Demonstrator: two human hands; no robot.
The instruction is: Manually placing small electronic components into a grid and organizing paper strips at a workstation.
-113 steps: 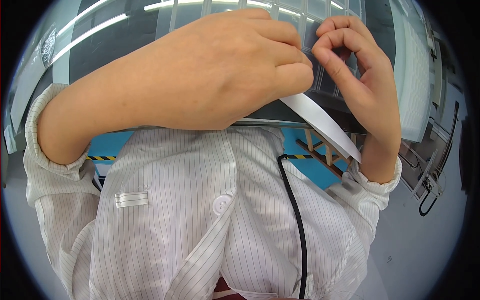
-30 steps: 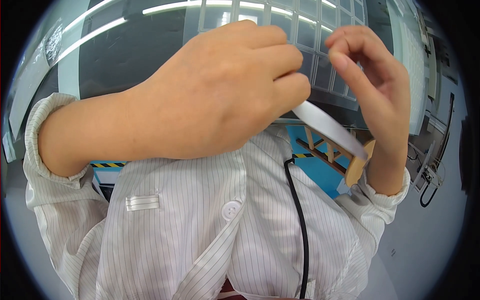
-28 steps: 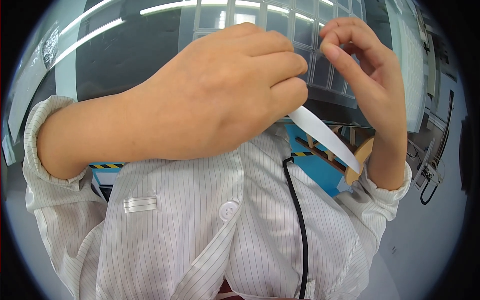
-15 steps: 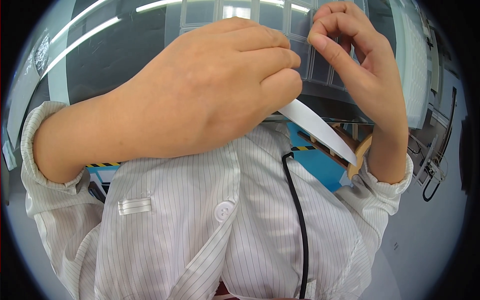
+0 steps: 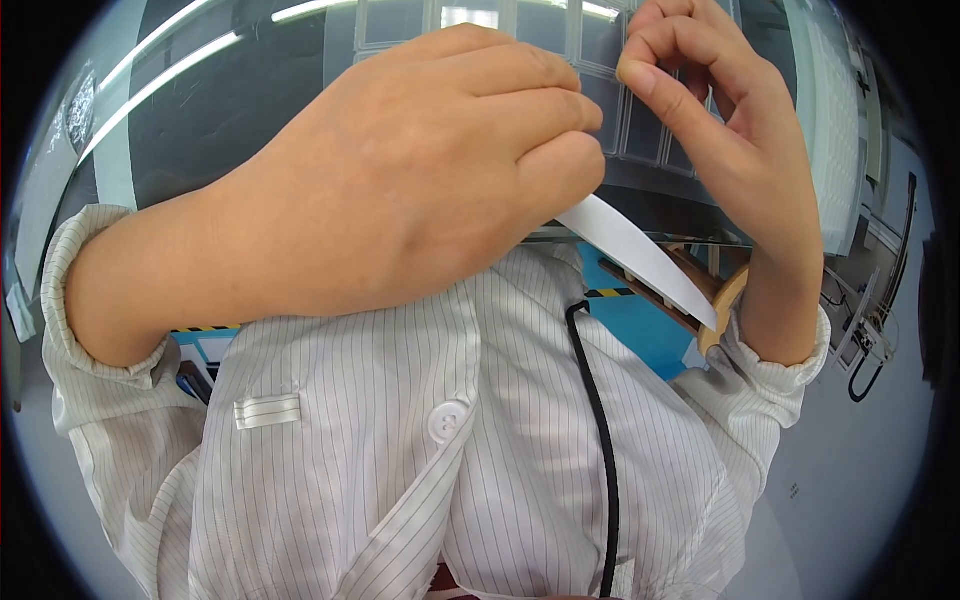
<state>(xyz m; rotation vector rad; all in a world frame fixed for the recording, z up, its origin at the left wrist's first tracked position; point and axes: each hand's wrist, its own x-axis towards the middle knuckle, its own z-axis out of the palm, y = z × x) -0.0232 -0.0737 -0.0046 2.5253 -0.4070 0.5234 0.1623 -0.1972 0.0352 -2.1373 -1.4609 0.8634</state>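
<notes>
Close in front of me, my left hand (image 5: 430, 165) is closed, its fingers curled together with the tips hidden. From under it a smooth white strip (image 5: 640, 250) hangs out, curving down to a narrow end at the right. The hidden end of this strip appears to be in that hand's grip. My right hand (image 5: 715, 100) is raised to the right of it, thumb and forefinger pinched together. Anything between those fingertips is too small to make out. Behind both hands lies a clear plastic compartment box (image 5: 545, 28), partly covered by them.
A dark mat (image 5: 220, 110) covers the glossy table at the left, beside crumpled clear film (image 5: 82, 110). Translucent white sheeting (image 5: 830, 130) stands at the right. Below the table edge is a wooden stool (image 5: 722, 310). A black cord (image 5: 600, 440) hangs down my striped coat.
Both hands keep their closed shapes. My right hand and the white strip have shifted very slightly; the left hand sits a touch higher.
</notes>
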